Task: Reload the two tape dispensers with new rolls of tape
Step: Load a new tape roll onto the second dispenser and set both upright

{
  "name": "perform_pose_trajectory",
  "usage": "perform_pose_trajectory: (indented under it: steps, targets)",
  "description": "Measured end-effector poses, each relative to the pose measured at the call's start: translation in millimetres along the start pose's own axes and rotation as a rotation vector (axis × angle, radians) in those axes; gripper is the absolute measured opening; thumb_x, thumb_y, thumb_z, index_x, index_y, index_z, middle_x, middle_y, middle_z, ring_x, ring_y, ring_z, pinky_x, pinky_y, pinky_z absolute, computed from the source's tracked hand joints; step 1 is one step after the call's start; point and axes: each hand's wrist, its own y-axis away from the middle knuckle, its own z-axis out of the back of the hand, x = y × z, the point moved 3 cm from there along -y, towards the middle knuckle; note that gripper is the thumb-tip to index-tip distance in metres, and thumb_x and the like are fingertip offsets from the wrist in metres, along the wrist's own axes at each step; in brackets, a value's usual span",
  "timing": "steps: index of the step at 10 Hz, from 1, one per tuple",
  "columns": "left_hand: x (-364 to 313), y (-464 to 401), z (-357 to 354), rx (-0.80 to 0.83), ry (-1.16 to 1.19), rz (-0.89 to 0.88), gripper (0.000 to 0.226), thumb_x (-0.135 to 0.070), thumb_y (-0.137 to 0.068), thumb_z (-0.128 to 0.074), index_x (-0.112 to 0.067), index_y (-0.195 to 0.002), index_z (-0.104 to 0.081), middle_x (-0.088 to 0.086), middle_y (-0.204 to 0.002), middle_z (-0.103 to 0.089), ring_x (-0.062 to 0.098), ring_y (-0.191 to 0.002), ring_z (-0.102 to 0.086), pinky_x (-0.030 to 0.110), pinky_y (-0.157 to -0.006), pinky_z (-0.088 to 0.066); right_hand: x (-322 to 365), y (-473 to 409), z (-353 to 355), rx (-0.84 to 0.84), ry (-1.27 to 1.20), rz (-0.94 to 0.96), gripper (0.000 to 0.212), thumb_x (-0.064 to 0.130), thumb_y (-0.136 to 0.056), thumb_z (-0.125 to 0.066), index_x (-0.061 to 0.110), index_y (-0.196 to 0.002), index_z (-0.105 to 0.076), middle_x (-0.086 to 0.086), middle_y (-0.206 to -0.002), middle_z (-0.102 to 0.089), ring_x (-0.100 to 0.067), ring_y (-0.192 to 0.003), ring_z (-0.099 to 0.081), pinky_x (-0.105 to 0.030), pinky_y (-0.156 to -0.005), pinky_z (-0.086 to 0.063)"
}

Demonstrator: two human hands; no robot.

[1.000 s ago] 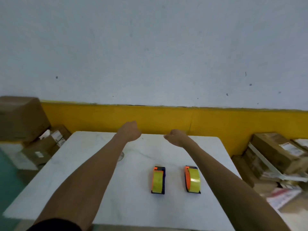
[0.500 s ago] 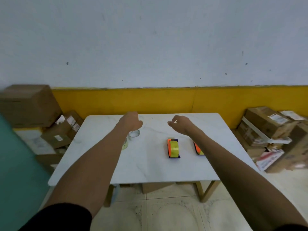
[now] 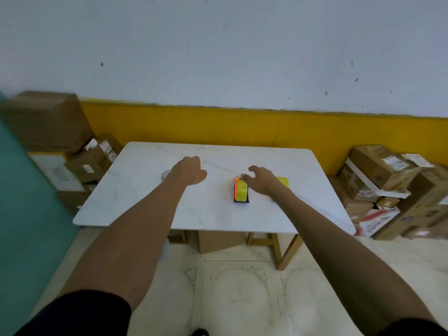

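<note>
Two tape dispensers lie on the white table (image 3: 145,204). The left dispenser (image 3: 240,193) is orange and dark blue with yellow tape showing. Of the right dispenser (image 3: 283,181) only a yellow part shows behind my right hand. My right hand (image 3: 261,180) hovers between the two with fingers spread and holds nothing. My left hand (image 3: 190,169) is a loose fist over the table's middle, empty. A clear tape roll (image 3: 165,175) peeks out beside my left forearm, mostly hidden.
Cardboard boxes (image 3: 383,180) are stacked on the floor at the right. More boxes (image 3: 48,122) stand at the left against a yellow and white wall. A box (image 3: 219,240) sits under the table between wooden legs. Tiled floor lies in front.
The view has pulled back from the table, which now sits farther off. My right hand has come down over the dispensers and its fingers have spread. My left hand stays curled.
</note>
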Motion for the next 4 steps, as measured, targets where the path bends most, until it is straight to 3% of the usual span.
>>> perform_pose_trajectory:
  steps: [3, 4]
  targets:
    - [-4, 31, -8, -0.023, 0.012, 0.028, 0.050, -0.029, -0.093, -0.052, -0.009, -0.138, -0.046, 0.013, -0.142, -0.051, 0.031, -0.127, -0.052, 0.046, -0.109, -0.042, -21, 18, 17, -0.046, -0.127, 0.000, 0.055, 0.042, -0.096, -0.047, 0.011, -0.141, -0.043, -0.014, -0.145, -0.047, -0.030, -0.132, -0.044, -0.037, -0.105, -0.037]
    - [-3, 25, 1, -0.039, 0.012, 0.035, 0.048, -0.031, -0.093, -0.051, -0.007, -0.134, -0.048, 0.017, -0.139, -0.053, 0.035, -0.124, -0.053, 0.048, -0.105, -0.045, -23, 28, 37, -0.162, -0.260, -0.005, 0.046, 0.037, -0.096, -0.051, 0.011, -0.134, -0.052, -0.011, -0.139, -0.054, -0.027, -0.128, -0.049, -0.036, -0.104, -0.038]
